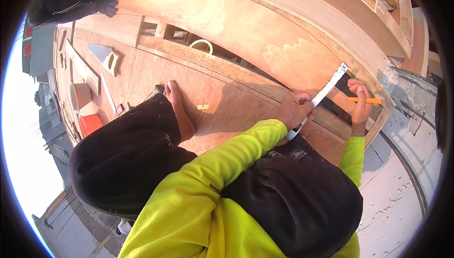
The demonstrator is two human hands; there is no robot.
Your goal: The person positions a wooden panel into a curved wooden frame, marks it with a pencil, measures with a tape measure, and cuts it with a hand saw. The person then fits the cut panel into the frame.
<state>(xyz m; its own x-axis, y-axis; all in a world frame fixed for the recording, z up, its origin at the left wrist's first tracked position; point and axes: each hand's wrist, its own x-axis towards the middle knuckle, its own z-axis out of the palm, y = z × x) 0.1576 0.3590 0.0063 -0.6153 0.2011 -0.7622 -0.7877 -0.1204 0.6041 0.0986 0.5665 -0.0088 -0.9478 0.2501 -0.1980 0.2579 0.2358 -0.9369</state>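
"White flat tape-measure blade [328, 85]: where?"

"Slants up and right, tip beside the right end of the big tan plywood panel [189, 10]."

"Other tools?"

"Grey-bladed handsaw with cream handle [102, 54], lying flat, far left."

"Hands?"

"Left hand [293, 109]: fingers closed around the blade's lower part. Right hand [360, 111]: just right of the blade, fingers partly curled, gripping the slim orange pencil [372, 100], which lies crosswise."
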